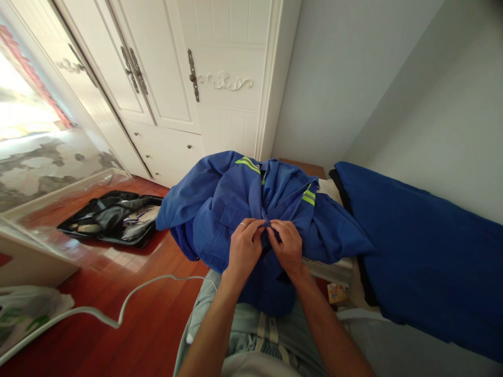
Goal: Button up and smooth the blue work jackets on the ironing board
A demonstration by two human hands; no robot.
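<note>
A blue work jacket with yellow-green and silver reflective strips lies bunched up in front of me, partly over my lap. My left hand wears a ring and pinches the jacket's edge near the middle. Close beside it, my right hand pinches the same edge, the fingertips of both hands almost touching. Whatever small detail lies between the fingertips is hidden. A pocket flap shows just left of my left hand.
A white wardrobe stands ahead. On the red wooden floor lies an open black suitcase with things inside. A white cable crosses the floor at left. Dark blue bedding lies to the right.
</note>
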